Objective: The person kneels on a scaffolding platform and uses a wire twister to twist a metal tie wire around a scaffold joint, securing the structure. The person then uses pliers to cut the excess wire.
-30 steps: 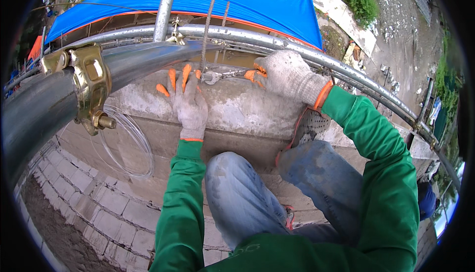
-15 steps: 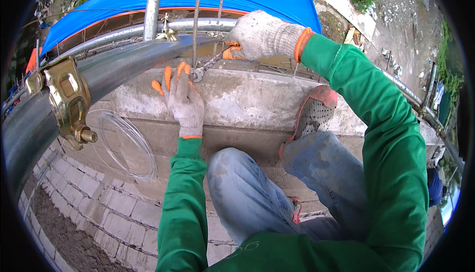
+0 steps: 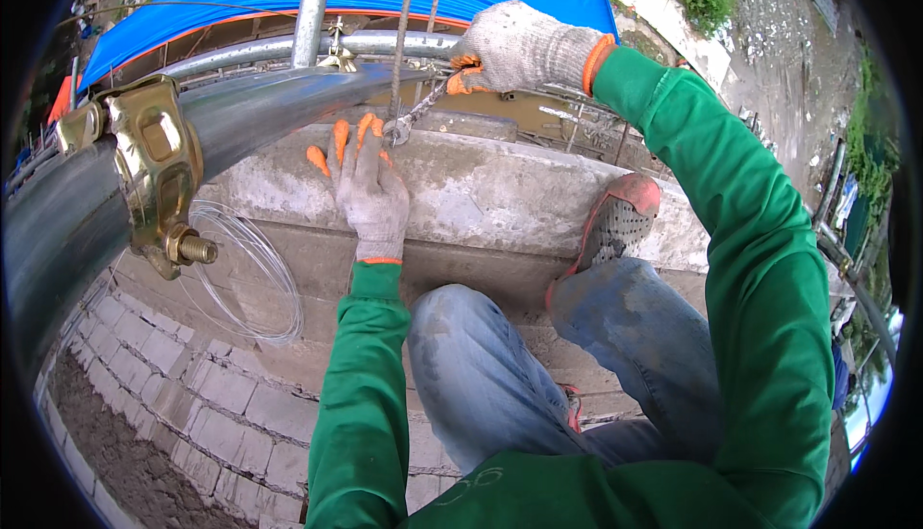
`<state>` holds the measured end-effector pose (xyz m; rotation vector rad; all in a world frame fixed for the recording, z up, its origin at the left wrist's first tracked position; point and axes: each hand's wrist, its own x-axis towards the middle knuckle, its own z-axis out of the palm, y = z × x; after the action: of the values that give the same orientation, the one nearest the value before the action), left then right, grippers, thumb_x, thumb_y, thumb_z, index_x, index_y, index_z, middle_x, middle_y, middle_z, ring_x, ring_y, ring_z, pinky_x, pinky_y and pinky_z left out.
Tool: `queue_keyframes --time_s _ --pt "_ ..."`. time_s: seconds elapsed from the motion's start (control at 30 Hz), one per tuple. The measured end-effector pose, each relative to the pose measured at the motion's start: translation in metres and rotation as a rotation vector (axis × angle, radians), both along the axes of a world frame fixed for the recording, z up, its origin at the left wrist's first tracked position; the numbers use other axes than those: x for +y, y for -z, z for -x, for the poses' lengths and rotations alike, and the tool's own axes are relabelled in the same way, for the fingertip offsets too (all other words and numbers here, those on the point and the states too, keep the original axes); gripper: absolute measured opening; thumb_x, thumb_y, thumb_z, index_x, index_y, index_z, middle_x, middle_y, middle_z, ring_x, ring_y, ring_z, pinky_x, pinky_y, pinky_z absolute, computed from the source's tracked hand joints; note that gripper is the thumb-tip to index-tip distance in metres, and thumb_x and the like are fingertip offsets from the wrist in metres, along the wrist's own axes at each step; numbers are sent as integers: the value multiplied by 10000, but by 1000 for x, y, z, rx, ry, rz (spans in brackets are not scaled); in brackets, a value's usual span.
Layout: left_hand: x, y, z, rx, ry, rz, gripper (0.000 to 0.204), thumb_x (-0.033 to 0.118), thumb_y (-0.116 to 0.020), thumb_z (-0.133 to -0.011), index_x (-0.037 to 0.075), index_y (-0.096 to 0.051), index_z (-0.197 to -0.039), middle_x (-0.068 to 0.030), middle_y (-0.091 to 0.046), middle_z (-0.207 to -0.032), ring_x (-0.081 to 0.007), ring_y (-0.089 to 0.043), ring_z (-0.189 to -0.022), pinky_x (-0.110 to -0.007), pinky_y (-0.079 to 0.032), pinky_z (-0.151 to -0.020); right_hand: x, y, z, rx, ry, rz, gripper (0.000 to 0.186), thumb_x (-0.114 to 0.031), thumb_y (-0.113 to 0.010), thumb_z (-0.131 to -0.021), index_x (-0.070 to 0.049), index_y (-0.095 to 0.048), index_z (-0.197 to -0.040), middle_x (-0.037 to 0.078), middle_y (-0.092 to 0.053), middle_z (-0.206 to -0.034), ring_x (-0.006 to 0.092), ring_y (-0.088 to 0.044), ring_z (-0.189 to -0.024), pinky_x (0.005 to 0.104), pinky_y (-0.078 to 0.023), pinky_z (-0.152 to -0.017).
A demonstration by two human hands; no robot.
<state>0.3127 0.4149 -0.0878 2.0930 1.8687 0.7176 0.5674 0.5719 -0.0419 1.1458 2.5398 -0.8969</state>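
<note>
My left hand [image 3: 368, 192], in an orange-tipped knit glove, rests on the weathered concrete ledge [image 3: 486, 183] with its fingers spread. My right hand [image 3: 510, 48], gloved alike, is closed on the handle of a metal wrench [image 3: 413, 118], which slants down to its head beside my left fingertips. That head sits against a vertical rebar [image 3: 398, 43] near the ledge's far edge; whether it grips anything there is too small to tell.
A steel tube [image 3: 77, 212] with a brass-coloured clamp [image 3: 154, 173] crosses the left. A wire coil [image 3: 250, 269] hangs below. Beyond are a scaffold upright [image 3: 312, 5], blue tarpaulin [image 3: 202, 5] and muddy water [image 3: 538, 115]. My shoe [image 3: 620, 221] is on the ledge; blockwork [image 3: 221, 433] lies lower left.
My right hand has risen toward the top of the view, swinging the wrench from nearly level to a steep slant. My left hand stays by the rebar with its fingers spread.
</note>
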Motion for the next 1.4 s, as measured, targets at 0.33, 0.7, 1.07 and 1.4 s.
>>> queue_keyframes --time_s 0.33,0.7,1.07,1.4 --pt "1 -6 1 -16 -33 19 419 -34 -562 -845 34 -697 -1235 -121 -668 -1331 -378 -472 -1396 -577 -136 -1242 -74 -1 8 -40 369 290 477 -554 -613 -956 -103 -738 -1050 159 -727 -851 377 -701 -842 498 -551 -758" --pt "0 3 4 -32 -48 -27 392 -50 -537 -839 68 -740 -1154 -109 -650 -1363 -349 -466 -1401 -569 -130 -1247 -147 -15 34 75 788 461 400 -447 -588 -1006 -64 -703 -996 193 -678 -738 369 -700 -751 494 -535 -691" --pt "-4 9 18 -239 -57 -26 382 -21 -555 -857 46 -728 -1190 -156 -655 -1331 -374 -517 -1352 -533 -261 -1217 -261 41 146 1300 1580 1741 464 -587 -509 -985 -145 -614 -1083 -7 -580 -740 164 -567 -644 348 -459 -553" --pt "-131 -57 91 -928 -557 528 476 245 -540 -1058 -32 -499 -1443 -180 -464 -1527 -295 -458 -1411 -390 -429 -1124 -212 32 288 1332 2421 1533 497 -610 -477 -1015 -132 -569 -915 29 -568 -766 202 -532 -684 351 -428 -614"
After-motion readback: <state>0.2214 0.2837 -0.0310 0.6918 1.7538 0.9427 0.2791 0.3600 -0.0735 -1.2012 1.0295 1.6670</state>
